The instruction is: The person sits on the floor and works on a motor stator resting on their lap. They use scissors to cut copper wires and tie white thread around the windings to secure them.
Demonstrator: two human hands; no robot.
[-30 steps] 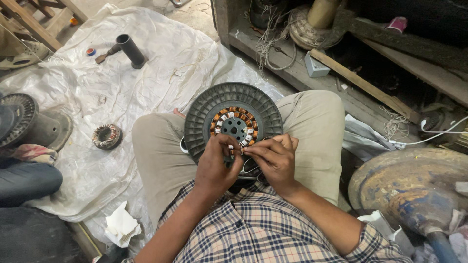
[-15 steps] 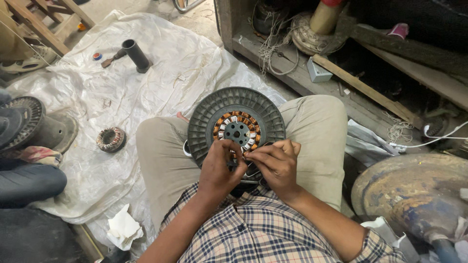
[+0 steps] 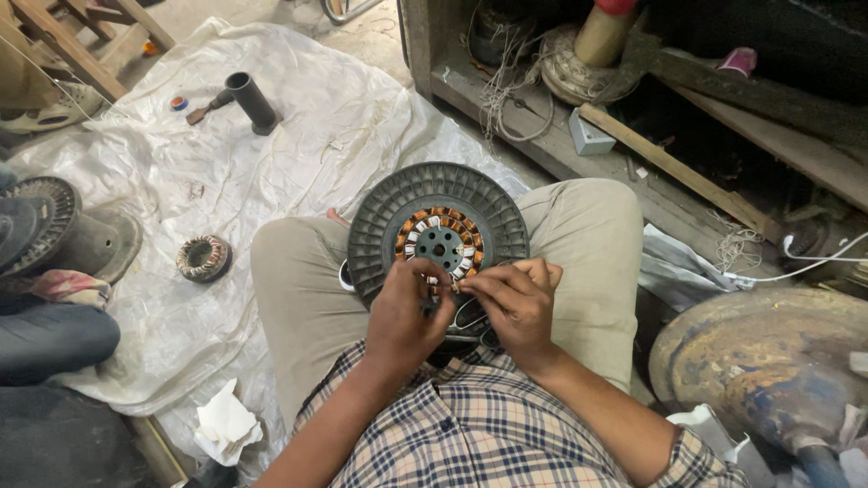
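A round dark ribbed motor housing (image 3: 398, 203) rests on my lap between my knees, with a copper-wound stator (image 3: 440, 242) in its middle. My left hand (image 3: 402, 316) is closed at the stator's near edge, pinching something small and dark that I cannot make out. My right hand (image 3: 515, 303) sits beside it, fingertips pinched together on a thin wire at the windings. The two hands touch each other over the housing's near rim, which they hide.
A white plastic sheet (image 3: 298, 126) covers the floor. On it lie a black tube (image 3: 252, 102), a small wound stator (image 3: 203, 258) and crumpled paper (image 3: 226, 423). Dark motor parts (image 3: 54, 226) sit left, a rusty round casing (image 3: 768, 361) right, a cluttered wooden shelf (image 3: 651, 136) ahead.
The view has shifted slightly, moving the housing a little right in frame. My hands stay at the stator's near edge, with only small finger movements.
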